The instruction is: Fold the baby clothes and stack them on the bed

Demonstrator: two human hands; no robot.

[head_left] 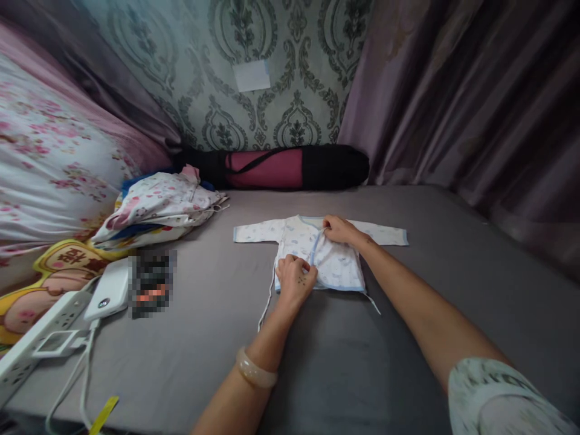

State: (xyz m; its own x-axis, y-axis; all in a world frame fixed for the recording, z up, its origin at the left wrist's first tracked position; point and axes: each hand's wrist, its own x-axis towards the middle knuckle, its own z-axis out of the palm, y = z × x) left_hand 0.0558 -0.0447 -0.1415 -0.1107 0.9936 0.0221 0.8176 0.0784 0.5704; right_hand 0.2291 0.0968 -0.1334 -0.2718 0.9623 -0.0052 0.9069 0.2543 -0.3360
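Note:
A small white baby top (339,266) with blue trim and a faint print lies on a grey sheet, its sleeves spread to both sides. My left hand (295,278) is closed at the lower middle of the top, its fingertips pinching the cloth by the blue front edge. Higher up, near the neckline, my right hand (339,231) pinches the overlapping front edge. White ties hang from the top's left side and its lower right corner. The fingers partly cover the front edge.
At the left are folded clothes (158,205), a yellow cartoon cushion (67,260), a white power bank (109,290), a power strip (45,338) with cables, and a blurred dark object (151,284). A black and maroon bag (272,169) lies along the patterned wall.

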